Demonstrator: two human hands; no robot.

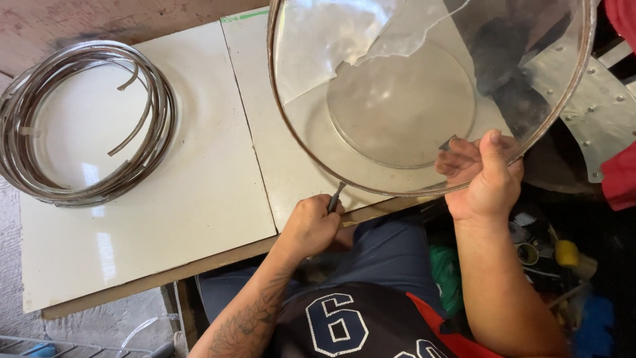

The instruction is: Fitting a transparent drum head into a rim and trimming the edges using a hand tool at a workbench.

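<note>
White laminate boards [165, 199] are bearing coiled metal strips [83, 122] at far left; a clear round plastic basin [411, 99] is being pinched at its rim by the right hand [483, 179], while a thin grey tool [336, 197] is being gripped tight by the left hand [311, 225].

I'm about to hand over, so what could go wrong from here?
The clear bowl is tilted, gripped only at its rim by the right hand; it could slip. The left hand works a thin tool at the metal rim band; a slip might mar the bowl or jab fingers.
</note>
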